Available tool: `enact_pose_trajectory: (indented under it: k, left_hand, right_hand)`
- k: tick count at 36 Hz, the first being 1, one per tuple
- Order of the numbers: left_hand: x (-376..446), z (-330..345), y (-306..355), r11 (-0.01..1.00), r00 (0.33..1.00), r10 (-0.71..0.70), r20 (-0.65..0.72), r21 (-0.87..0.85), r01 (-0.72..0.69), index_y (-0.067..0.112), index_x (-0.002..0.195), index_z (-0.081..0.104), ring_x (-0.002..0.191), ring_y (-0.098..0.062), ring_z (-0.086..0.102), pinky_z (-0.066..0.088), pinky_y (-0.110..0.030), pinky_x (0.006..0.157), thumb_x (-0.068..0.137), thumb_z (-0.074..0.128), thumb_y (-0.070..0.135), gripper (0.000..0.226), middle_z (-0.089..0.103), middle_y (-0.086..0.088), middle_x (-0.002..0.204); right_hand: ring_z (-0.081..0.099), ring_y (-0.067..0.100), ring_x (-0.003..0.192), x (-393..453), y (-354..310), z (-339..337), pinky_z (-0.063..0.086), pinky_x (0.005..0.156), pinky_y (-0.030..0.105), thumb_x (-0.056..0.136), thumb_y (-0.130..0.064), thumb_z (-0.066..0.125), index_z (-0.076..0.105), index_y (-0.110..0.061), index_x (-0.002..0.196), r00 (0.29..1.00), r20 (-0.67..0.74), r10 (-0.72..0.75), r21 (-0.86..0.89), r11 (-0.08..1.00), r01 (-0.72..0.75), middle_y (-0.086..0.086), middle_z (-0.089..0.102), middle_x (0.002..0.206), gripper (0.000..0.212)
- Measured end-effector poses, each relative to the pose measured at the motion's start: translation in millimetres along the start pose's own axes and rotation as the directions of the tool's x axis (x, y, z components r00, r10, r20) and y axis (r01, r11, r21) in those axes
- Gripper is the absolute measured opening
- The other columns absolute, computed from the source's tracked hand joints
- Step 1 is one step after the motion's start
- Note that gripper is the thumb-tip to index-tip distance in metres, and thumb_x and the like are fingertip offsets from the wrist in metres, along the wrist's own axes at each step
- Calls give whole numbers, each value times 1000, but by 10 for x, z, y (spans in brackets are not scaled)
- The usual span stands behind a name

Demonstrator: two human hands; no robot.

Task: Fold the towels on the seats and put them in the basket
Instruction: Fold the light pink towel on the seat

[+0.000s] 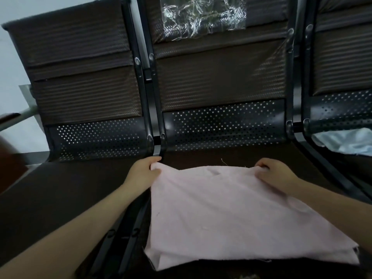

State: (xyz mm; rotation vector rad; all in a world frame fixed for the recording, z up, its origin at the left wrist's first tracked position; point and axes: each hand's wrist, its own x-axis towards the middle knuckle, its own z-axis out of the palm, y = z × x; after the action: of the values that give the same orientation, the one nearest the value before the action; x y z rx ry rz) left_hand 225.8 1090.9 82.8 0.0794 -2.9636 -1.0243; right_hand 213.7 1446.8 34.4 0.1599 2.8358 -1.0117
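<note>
A row of dark brown padded seats (221, 81) with perforated black metal backs carries a pink towel (231, 214) spread over the middle seat and a pale blue-white cloth (346, 140) on the right-hand seat.

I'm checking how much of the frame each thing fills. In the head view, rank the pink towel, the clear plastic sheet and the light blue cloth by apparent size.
1. pink towel
2. clear plastic sheet
3. light blue cloth, cut off by the frame edge, so its true size is unsure.

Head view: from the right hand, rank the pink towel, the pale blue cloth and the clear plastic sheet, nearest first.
1. Pink towel: middle seat, its far corner pinched by the right hand.
2. Pale blue cloth: on the seat to the right.
3. Clear plastic sheet: high on the middle backrest.
</note>
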Motion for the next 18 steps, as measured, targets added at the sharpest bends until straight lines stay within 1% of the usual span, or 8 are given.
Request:
enact_pose_trajectory:
  k: [4,6,8,10,12,14,16,18]
  left_hand:
    - [244,171,-64,989,998,-30,51,147,23,15,142,47,132,-22,44,34,-30,106,91,51,6,52,47,-7,145]
    - [301,325,-165,967,993,-86,87,245,62,17,147,38,128,-26,45,37,-31,103,94,49,14,55,42,-12,144]
    - [319,466,-261,947,986,-134,95,304,99,16,151,29,128,-28,41,37,-34,104,98,44,24,56,34,-15,145]
    - [351,552,-317,932,984,-147,101,348,103,17,153,24,133,-30,33,33,-36,107,101,37,29,55,28,-16,148]
    - [405,564,-324,921,980,-150,133,378,89,19,153,24,135,-30,28,30,-35,109,101,37,29,54,26,-15,148]
    - [453,526,-316,921,975,-147,164,381,75,20,151,29,135,-30,29,29,-34,109,99,42,28,54,29,-15,146]
    - [453,474,-332,928,977,-111,182,372,36,21,147,37,130,-29,35,32,-31,107,97,47,26,52,35,-14,140]
    - [391,433,-361,941,978,-54,201,339,-18,18,144,44,121,-25,44,35,-24,98,96,50,22,48,41,-12,130]
  right_hand:
    - [56,8,85,21,28,-30,47,74,27,93,-17,56,62,-26,96,1000,21,5,20,1000,-5,-4,63,97,11]
    - [58,10,88,29,38,-33,51,80,31,94,-22,55,63,-27,97,1000,11,-3,38,999,2,-4,65,99,10]
    - [59,14,99,27,37,-18,49,86,30,97,-24,53,61,-28,112,1000,0,-4,49,999,4,-2,65,113,18]
    - [58,18,108,33,31,0,47,86,27,97,-23,52,49,-27,135,1000,-2,7,24,1000,-7,2,58,130,38]
    - [58,20,108,50,9,20,48,83,27,95,-21,55,37,-28,146,1000,16,13,-12,1000,-13,4,52,136,54]
    - [56,20,112,81,-9,34,47,87,26,91,-21,61,35,-28,147,999,49,22,-42,999,-20,4,51,136,62]
    - [53,19,118,121,-17,32,44,91,25,88,-21,64,42,-26,143,996,80,36,-37,999,-33,3,53,135,59]
    - [53,18,119,143,-5,29,42,93,24,87,-21,66,52,-24,135,995,93,40,-38,999,-37,1,56,133,51]
